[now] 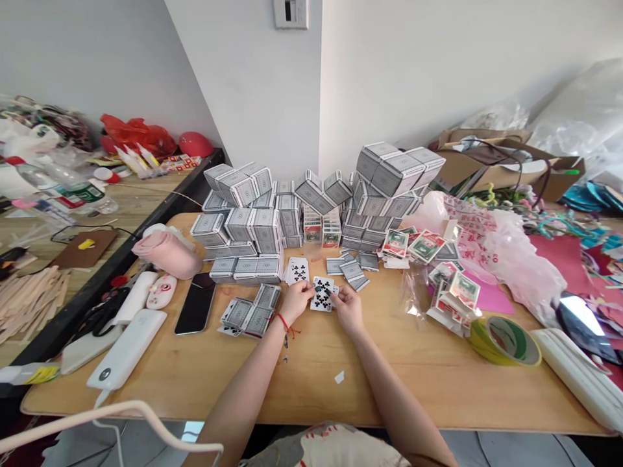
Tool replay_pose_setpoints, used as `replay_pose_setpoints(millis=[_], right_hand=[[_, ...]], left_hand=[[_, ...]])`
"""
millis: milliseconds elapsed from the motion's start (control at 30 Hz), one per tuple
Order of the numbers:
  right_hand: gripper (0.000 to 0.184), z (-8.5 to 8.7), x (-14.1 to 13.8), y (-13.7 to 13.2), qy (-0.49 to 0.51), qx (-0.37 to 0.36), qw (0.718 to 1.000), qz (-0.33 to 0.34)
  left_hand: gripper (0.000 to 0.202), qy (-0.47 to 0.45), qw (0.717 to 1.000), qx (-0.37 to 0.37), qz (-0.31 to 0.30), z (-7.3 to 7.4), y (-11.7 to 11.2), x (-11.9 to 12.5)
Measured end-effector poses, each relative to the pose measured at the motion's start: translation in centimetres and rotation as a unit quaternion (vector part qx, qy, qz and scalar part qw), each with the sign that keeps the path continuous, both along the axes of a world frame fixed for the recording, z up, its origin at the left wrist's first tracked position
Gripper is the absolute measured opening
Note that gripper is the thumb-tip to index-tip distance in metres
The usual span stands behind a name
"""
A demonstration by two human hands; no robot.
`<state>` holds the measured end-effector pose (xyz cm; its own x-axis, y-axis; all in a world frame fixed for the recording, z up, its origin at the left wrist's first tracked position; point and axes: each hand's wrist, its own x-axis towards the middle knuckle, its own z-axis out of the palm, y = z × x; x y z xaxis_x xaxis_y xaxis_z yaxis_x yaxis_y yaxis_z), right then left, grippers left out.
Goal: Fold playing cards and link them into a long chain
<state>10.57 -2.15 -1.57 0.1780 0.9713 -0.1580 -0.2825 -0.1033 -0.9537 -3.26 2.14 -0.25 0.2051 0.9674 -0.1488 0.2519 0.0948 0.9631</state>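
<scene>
Both hands are closed on playing cards [322, 299] with black clubs facing up, just above the middle of the table. My left hand [297, 301], with a red string at the wrist, pinches their left edge. Gripping the right edge is my right hand [348, 307], partly covering another card's corner. Just beyond, a face-up clubs card [297, 269] lies on the table. Several loose cards [354, 272] lie back-up behind my right hand. Left of my left hand are small grey-backed stacks [253, 310], with face-up cards partly under them.
Piled grey-backed card blocks [253, 224] stand along the back, with a taller pile [399, 170] at right. Red-and-green card boxes [455, 295] and yellow tape [505, 340] lie right. A phone [195, 303], power bank [127, 349] and pink roll [166, 253] lie left.
</scene>
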Motion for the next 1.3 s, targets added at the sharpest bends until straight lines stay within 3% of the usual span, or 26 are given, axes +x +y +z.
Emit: replay_pose_setpoints(millis=[200,533,900,1133,1300], right_hand=[[0.035,0.0,-0.1,0.2,-0.009,0.002,1.000,0.024],[0.033,0.0,0.1,-0.1,0.042,-0.008,0.999,0.020],[0.032,0.2,-0.3,0.0,0.040,-0.014,0.999,0.007],[0.031,0.4,0.2,-0.1,0.055,-0.006,0.998,-0.036],[0.035,0.5,0.2,-0.1,0.025,-0.013,0.999,-0.045]], left_hand=[[0.027,0.140,0.979,0.127,0.082,-0.2,-1.9,0.7],[0.045,0.285,0.939,0.181,0.071,-0.4,-2.1,1.1],[0.046,0.268,0.945,0.177,0.060,-0.2,-1.9,1.0],[0.037,0.215,0.959,0.175,-0.054,0.8,-2.7,-0.1],[0.039,0.212,0.962,0.148,-0.086,1.1,-3.0,-0.4]])
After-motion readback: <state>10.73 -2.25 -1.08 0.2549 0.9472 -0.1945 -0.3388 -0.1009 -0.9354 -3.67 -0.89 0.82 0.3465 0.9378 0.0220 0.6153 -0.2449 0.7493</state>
